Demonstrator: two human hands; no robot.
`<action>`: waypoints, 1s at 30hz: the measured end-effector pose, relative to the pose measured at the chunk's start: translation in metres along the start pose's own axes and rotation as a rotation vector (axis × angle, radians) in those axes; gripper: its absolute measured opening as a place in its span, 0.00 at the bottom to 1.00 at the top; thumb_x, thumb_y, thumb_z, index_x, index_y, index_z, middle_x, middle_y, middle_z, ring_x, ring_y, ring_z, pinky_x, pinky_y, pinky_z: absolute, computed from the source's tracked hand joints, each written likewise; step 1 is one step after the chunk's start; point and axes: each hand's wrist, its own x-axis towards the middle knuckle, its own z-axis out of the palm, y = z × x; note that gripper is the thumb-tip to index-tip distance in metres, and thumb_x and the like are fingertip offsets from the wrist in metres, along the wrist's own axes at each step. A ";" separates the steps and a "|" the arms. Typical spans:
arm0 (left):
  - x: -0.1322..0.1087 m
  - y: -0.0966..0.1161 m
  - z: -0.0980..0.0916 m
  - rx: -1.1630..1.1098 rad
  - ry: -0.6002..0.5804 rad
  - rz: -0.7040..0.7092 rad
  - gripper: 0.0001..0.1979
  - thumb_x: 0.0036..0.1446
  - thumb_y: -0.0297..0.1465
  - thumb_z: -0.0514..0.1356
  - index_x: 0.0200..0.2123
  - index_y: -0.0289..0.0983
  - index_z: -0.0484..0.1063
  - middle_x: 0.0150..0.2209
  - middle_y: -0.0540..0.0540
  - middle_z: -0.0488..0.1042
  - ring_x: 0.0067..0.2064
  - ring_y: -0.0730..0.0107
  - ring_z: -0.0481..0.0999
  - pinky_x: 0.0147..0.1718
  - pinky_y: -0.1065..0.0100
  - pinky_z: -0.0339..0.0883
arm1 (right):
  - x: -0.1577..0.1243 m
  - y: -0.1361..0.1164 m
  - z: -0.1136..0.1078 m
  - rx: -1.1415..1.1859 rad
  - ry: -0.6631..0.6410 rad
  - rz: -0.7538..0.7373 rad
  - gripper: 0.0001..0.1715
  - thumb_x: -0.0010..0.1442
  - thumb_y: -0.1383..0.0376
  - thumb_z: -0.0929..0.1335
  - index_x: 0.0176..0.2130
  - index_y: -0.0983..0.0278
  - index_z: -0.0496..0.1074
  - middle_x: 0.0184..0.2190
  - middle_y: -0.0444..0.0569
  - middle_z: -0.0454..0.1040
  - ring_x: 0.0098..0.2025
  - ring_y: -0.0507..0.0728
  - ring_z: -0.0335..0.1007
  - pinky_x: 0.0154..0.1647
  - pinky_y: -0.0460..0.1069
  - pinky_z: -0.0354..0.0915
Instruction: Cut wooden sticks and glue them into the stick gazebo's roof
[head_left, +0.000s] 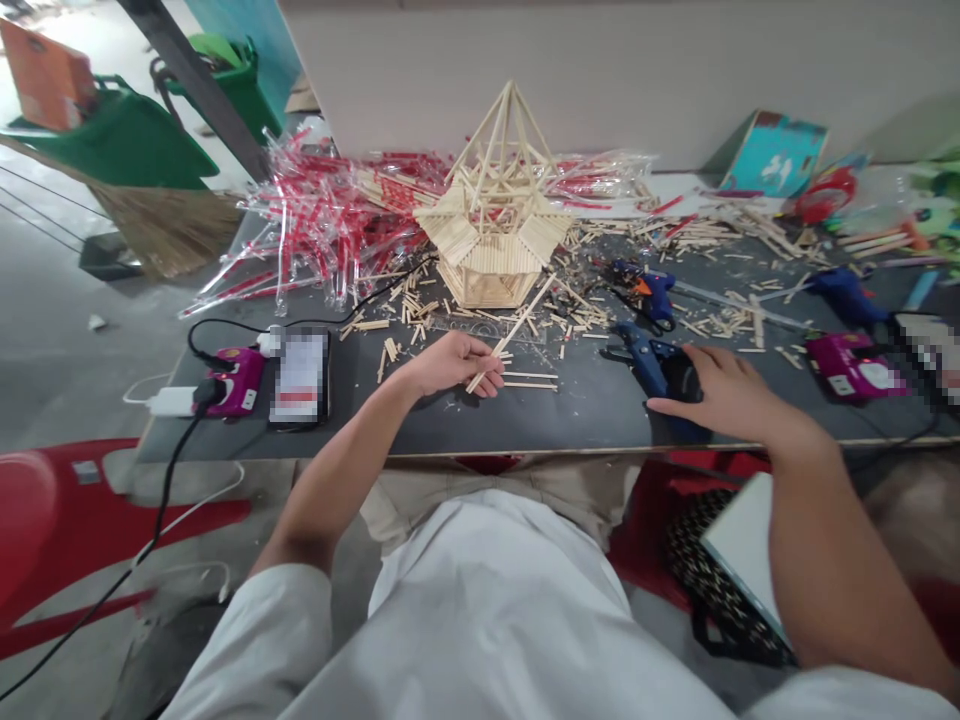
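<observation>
My left hand (pixel 459 364) is closed around thin wooden sticks (pixel 525 318), one of which slants up and to the right. A few more loose sticks (pixel 534 383) lie flat just beside its fingers. Thumb and fingers apart, my right hand (pixel 724 390) is at a blue hand cutter (pixel 643 362) with dark handles; whether it touches the handles is hard to tell. Behind my left hand stands a lantern-like model (pixel 495 255) built of wooden sticks, with a pointed open frame on top.
Red-and-clear plastic wrappers (pixel 322 215) pile up at the back left. Stick offcuts (pixel 409 305) litter the table (pixel 420 430). Blue glue guns (pixel 656 290) (pixel 847 293), purple power sockets (pixel 241 380) (pixel 851 368) and a phone (pixel 300 375) lie around. Cables hang off the left edge.
</observation>
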 end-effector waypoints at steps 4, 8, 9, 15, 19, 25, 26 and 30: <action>0.000 0.000 -0.001 -0.010 -0.003 -0.007 0.18 0.58 0.42 0.72 0.34 0.30 0.82 0.34 0.36 0.84 0.31 0.63 0.85 0.33 0.65 0.81 | -0.007 -0.005 -0.001 -0.092 0.019 -0.058 0.44 0.63 0.45 0.66 0.64 0.75 0.65 0.52 0.83 0.70 0.56 0.87 0.70 0.54 0.71 0.65; -0.002 0.003 -0.001 -0.015 -0.010 -0.009 0.18 0.58 0.42 0.72 0.34 0.30 0.82 0.33 0.35 0.84 0.31 0.63 0.85 0.32 0.66 0.81 | -0.009 -0.025 -0.008 -0.109 -0.029 0.029 0.26 0.62 0.52 0.67 0.50 0.68 0.72 0.41 0.75 0.75 0.40 0.78 0.76 0.41 0.65 0.68; -0.002 0.003 -0.001 -0.020 -0.006 -0.008 0.18 0.58 0.42 0.72 0.34 0.30 0.82 0.34 0.35 0.84 0.31 0.63 0.85 0.31 0.66 0.81 | -0.008 -0.032 -0.011 -0.073 -0.052 0.059 0.23 0.62 0.53 0.67 0.49 0.66 0.72 0.42 0.73 0.76 0.39 0.76 0.76 0.40 0.63 0.68; -0.003 0.004 -0.002 -0.033 -0.033 -0.023 0.22 0.57 0.44 0.72 0.37 0.27 0.81 0.35 0.34 0.84 0.31 0.65 0.85 0.31 0.69 0.79 | -0.012 -0.086 -0.034 0.289 -0.298 -0.028 0.26 0.66 0.43 0.64 0.46 0.61 0.71 0.42 0.55 0.79 0.40 0.64 0.75 0.40 0.54 0.66; -0.002 0.001 -0.002 -0.034 -0.056 -0.027 0.24 0.56 0.46 0.73 0.37 0.27 0.80 0.35 0.34 0.84 0.30 0.65 0.85 0.29 0.71 0.78 | -0.009 -0.120 -0.046 0.512 -0.455 -0.153 0.30 0.65 0.38 0.64 0.41 0.61 0.70 0.35 0.49 0.77 0.36 0.59 0.70 0.37 0.51 0.64; 0.000 -0.006 -0.006 -0.025 -0.081 -0.034 0.26 0.56 0.49 0.72 0.39 0.28 0.80 0.36 0.35 0.84 0.31 0.64 0.85 0.31 0.68 0.80 | 0.006 -0.158 -0.054 0.670 -0.572 -0.230 0.30 0.64 0.37 0.65 0.39 0.61 0.68 0.33 0.47 0.76 0.34 0.57 0.70 0.36 0.50 0.62; 0.000 -0.006 -0.006 -0.021 -0.080 -0.036 0.26 0.56 0.49 0.72 0.39 0.28 0.80 0.36 0.35 0.84 0.31 0.64 0.85 0.31 0.68 0.80 | 0.008 -0.162 -0.054 0.671 -0.561 -0.243 0.30 0.64 0.37 0.65 0.39 0.61 0.68 0.33 0.47 0.76 0.35 0.57 0.70 0.37 0.50 0.62; 0.000 -0.004 -0.004 -0.003 -0.083 -0.055 0.26 0.55 0.48 0.72 0.38 0.27 0.80 0.35 0.35 0.84 0.30 0.64 0.85 0.29 0.70 0.79 | 0.009 -0.175 -0.052 0.631 -0.490 -0.281 0.30 0.64 0.38 0.65 0.40 0.62 0.69 0.35 0.49 0.76 0.36 0.57 0.69 0.38 0.50 0.62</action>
